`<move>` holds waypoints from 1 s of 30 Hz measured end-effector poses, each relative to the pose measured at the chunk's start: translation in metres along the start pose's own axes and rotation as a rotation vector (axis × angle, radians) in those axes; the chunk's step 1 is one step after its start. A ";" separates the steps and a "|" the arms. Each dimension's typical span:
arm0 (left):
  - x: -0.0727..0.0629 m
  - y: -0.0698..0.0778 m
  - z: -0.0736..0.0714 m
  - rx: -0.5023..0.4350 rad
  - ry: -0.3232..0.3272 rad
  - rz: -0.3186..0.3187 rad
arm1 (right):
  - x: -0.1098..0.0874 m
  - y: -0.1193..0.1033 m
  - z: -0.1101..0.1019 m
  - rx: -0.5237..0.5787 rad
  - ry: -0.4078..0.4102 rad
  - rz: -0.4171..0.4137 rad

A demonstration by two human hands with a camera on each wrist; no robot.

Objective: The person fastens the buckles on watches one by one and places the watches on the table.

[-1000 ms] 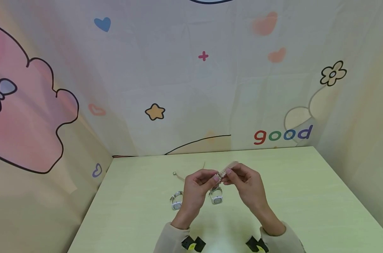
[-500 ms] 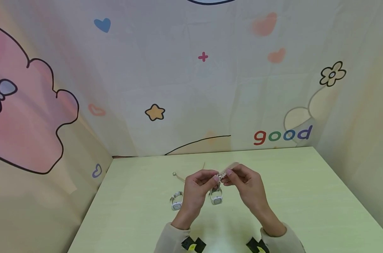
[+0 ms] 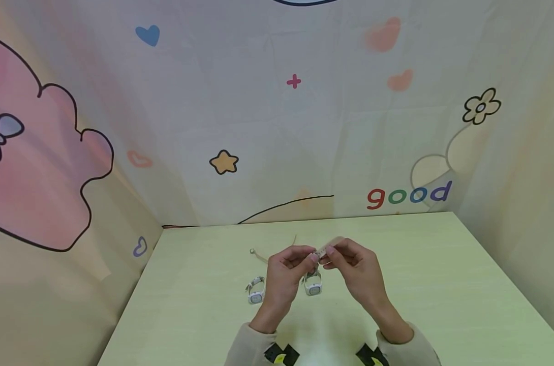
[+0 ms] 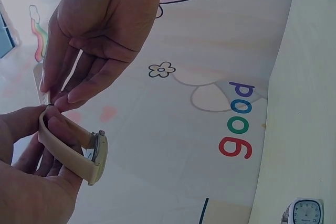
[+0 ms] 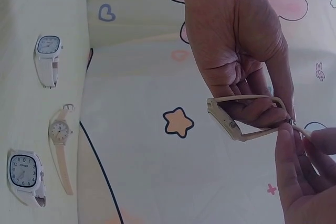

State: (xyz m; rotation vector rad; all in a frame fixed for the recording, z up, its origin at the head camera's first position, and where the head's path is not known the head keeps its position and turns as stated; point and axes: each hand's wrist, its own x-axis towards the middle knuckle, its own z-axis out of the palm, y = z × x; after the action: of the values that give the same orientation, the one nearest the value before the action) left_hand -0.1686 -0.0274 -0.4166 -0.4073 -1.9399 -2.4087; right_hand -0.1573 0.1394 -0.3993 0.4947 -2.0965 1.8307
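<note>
Both hands work on a wristwatch with a cream strap [image 3: 324,250], held up above the table. My left hand [image 3: 281,278] grips it near the buckle, its fingers inside the looped strap [image 5: 257,97]. My right hand [image 3: 360,269] pinches the strap's free end by the small metal buckle. In the left wrist view the watch case [image 4: 100,156] hangs edge-on below the fingers, so its dial is mostly hidden. On the table, a white square watch [image 3: 256,297] stands left of the left hand, and a second white square watch [image 3: 313,290] sits between the wrists.
A round-faced watch with a beige strap [image 5: 59,132] lies behind the left hand, partly hidden in the head view. The pale green table [image 3: 190,305] meets a printed curtain [image 3: 258,101] at its back edge and left side.
Both hands stay in nearly the same place. The strap's free end has dipped very slightly in the right hand's fingers. The watches on the table have not moved.
</note>
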 end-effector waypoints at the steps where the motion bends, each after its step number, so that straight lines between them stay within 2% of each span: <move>1: 0.000 0.000 0.000 0.000 0.003 0.001 | 0.000 0.000 0.000 -0.006 0.001 -0.001; 11: 0.000 0.000 0.000 0.006 0.021 0.003 | -0.004 0.000 0.000 -0.070 -0.004 -0.026; 19: 0.000 -0.001 0.001 -0.016 0.052 -0.023 | -0.004 0.001 0.001 -0.112 -0.004 -0.019; 30: -0.001 -0.005 0.006 -0.011 0.120 0.003 | -0.005 -0.001 0.003 -0.149 0.015 -0.089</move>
State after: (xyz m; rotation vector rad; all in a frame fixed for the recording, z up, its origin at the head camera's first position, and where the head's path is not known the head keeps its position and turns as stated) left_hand -0.1677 -0.0212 -0.4201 -0.2592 -1.8762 -2.3827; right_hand -0.1527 0.1364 -0.4014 0.5252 -2.1443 1.6100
